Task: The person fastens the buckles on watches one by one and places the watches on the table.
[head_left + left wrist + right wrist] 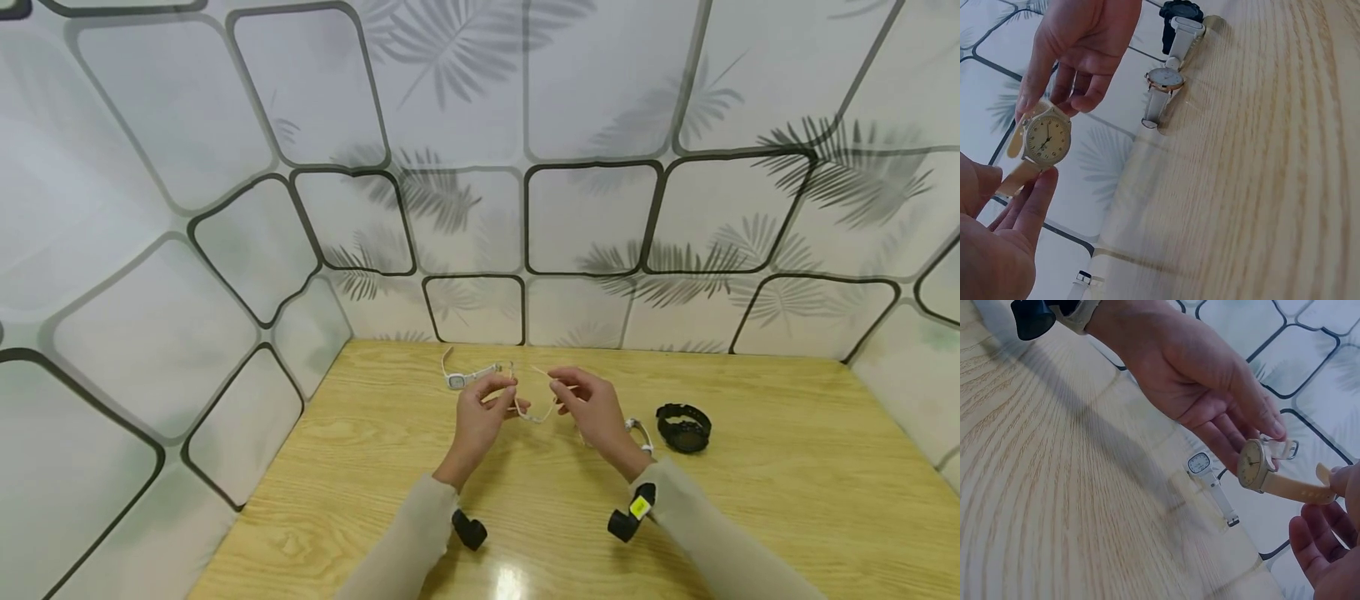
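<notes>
Both hands hold a cream-strapped wristwatch [534, 418] above the table, its strap unfastened and curving between them. My left hand [480, 421] pinches the strap by the buckle end, close to the round case [1250, 464]. The holed strap end [1300, 489] is between the thumb and fingers of my right hand [596, 414]. In the left wrist view the pale dial [1048, 140] faces the camera. Behind my left hand lies a white watch [456, 381] with a squarish face and its strap open.
A black watch [684, 430] stands to the right on the wooden table [787, 483]. Beside my right wrist is a white watch [640, 433], partly hidden. The left wrist view also shows a rose-gold-rimmed watch [1165, 77] with a pale strap. A patterned wall [577, 308] rises behind the table.
</notes>
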### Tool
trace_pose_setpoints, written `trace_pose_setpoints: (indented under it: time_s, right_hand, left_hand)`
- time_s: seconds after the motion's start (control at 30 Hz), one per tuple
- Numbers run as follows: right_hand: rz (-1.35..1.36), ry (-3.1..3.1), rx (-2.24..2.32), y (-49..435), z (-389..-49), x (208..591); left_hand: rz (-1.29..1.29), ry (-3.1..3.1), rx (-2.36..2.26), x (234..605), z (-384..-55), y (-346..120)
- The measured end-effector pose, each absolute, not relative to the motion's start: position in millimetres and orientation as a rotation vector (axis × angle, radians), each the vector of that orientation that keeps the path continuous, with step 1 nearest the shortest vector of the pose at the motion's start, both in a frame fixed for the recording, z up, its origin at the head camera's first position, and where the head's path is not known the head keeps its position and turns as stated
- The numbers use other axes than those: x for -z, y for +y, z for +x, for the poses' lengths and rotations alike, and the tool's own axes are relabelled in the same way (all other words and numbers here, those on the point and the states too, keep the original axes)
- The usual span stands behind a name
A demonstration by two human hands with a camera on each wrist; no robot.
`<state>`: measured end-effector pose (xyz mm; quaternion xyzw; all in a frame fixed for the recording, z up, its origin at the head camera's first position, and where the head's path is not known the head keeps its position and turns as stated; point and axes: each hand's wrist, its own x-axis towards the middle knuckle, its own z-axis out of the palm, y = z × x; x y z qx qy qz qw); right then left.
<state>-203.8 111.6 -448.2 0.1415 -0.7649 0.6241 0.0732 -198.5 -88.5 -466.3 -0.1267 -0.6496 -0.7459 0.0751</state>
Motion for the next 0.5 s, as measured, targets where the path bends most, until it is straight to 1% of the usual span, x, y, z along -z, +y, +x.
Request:
trace_pose_setpoints:
  time_s: [0.1,0.17,0.5]
  right_hand:
    - [0.425,-2.295,-1.887,115,-204,452]
    - [0.430,-2.286,-1.904,119,-211,463]
    - [0.441,-2.326,-1.882,124,-207,463]
  left_hand:
    - [-0.381,-1.969,2.255,470,-198,-91]
    - [-0.386,-1.981,2.265,471,-197,-92]
    - [-0.353,-1.993,2.290,473,-198,-94]
